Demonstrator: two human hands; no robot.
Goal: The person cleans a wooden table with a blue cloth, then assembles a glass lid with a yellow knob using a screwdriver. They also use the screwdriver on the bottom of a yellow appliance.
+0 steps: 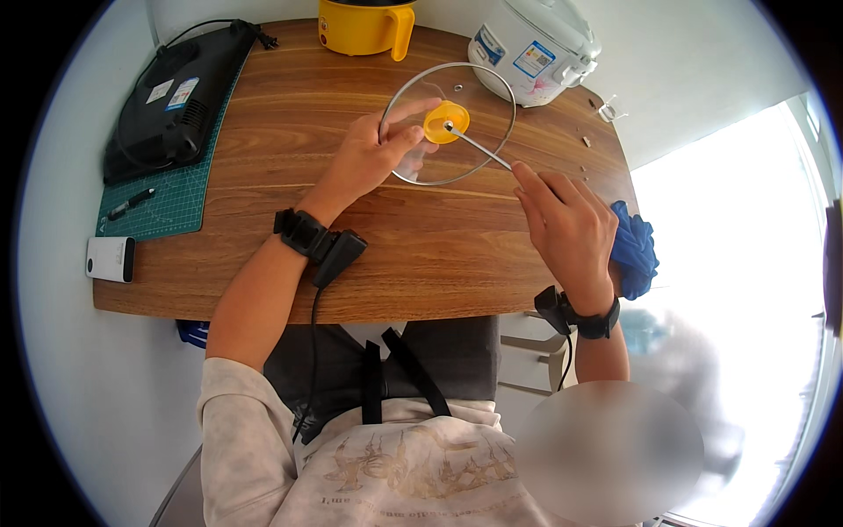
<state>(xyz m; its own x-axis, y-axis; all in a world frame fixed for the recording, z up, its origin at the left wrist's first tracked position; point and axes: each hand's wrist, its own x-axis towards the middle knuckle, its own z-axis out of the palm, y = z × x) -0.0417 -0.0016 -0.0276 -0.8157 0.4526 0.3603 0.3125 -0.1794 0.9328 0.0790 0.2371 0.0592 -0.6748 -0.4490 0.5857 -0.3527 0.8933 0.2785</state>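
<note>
A round glass pot lid with a metal rim is held up over the wooden table. My left hand grips its left side, thumb on the near face and fingers showing through the glass. At the lid's middle sits a yellow knob, its hollow side facing me. My right hand is closed round a slim silver wrench. The wrench's head rests at the centre of the knob, hiding whatever fastener is there.
A yellow electric pot and a white rice cooker stand at the back. Left lie a black appliance, a green cutting mat, a pen and a white power bank. A blue cloth is at the right edge.
</note>
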